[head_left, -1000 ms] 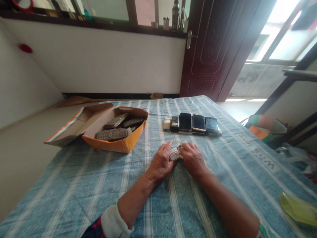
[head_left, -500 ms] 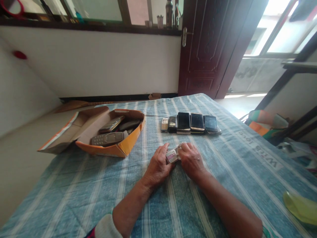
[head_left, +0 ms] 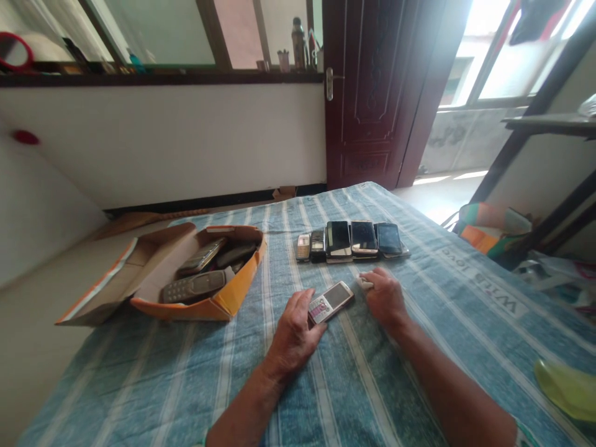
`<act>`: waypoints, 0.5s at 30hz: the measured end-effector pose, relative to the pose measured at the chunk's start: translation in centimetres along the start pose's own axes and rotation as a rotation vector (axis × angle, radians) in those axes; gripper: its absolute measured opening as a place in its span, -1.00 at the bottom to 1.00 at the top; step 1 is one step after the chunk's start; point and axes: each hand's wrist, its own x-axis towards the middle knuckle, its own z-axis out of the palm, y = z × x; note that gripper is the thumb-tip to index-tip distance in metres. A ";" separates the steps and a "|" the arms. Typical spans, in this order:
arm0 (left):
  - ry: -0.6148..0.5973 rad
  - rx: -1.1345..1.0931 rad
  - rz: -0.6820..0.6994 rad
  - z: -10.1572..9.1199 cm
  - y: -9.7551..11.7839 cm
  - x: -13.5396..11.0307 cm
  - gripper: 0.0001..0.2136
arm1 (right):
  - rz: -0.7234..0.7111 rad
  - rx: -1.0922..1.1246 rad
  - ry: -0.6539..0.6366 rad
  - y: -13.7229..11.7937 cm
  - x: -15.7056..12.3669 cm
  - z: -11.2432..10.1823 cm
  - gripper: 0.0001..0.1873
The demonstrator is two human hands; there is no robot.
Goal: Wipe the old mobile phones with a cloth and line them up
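Note:
My left hand (head_left: 294, 330) grips the lower end of a small silver keypad phone (head_left: 330, 300) that rests on the striped blue cloth (head_left: 354, 379). Just right of the phone, my right hand (head_left: 384, 296) is closed on a small white wad, perhaps a cloth (head_left: 365, 284), and is apart from the phone. Beyond the hands a row of several phones (head_left: 351, 239) lies side by side, screens up.
An open orange cardboard box (head_left: 218, 304) with several old phones inside sits at the left. A yellow-green object (head_left: 565, 386) lies at the right edge. A dark wooden door (head_left: 372, 93) and a white wall stand behind.
My right hand has let go of the silver phone and moved right with the white wad. The phone now lies uncovered, held only by my left hand. The camera tilted up a little.

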 end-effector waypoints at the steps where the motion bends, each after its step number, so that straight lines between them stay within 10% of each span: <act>1: -0.003 -0.005 0.002 0.0 0.1 0.0 -0.50 | 0.019 0.056 0.022 0.3 0.2 0.1 -0.67; 15: -0.015 -0.057 -0.064 -0.4 1.5 -0.4 -0.59 | -0.186 0.040 -0.161 -1.2 -1.1 0.8 -0.67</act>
